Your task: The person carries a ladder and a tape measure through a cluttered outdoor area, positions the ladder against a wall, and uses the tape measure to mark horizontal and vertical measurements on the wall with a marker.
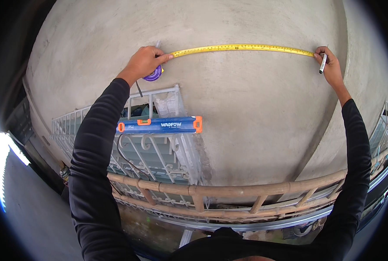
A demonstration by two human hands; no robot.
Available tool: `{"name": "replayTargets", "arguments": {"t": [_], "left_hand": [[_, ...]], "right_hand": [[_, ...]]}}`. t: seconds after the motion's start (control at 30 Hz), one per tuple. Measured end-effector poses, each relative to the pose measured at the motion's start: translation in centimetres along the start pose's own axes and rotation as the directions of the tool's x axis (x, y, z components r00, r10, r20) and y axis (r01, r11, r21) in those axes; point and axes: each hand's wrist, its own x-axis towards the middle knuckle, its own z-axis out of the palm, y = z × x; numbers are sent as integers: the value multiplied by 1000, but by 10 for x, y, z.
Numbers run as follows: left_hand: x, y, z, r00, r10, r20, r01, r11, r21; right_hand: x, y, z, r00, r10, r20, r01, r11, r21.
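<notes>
A yellow tape measure blade (242, 47) is stretched across the grey plastered wall (246, 95), bowing slightly upward. My left hand (144, 63) pinches the blade near its purple case (153, 74), which hangs partly hidden below the fingers. At the blade's other end, close to a corner in the wall, my right hand (330, 65) pinches the tip. A white marker with a dark end (323, 64) is held in that same right hand. Both arms are raised and spread wide.
A blue spirit level (163, 125) with orange ends rests against a white window grille (152, 152), below my left hand. A bamboo ladder (229, 190) lies across the lower wall, with metal channels (263, 225) beneath it.
</notes>
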Motion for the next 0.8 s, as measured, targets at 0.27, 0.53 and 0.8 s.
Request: {"name": "replayTargets", "arguments": {"t": [0.27,0.53,0.8], "left_hand": [[2,16,5,997,-66,-48,72,991,114],[10,19,4,992,-124,3,121,979,163],[14,7,10,993,-115,15,112,985,130]], "right_hand": [[-2,10,8,984,-22,-174,28,999,30],[1,26,10,989,26,-149,-13,996,87],[-2,25,14,985,12,-175,12,991,132]]}}
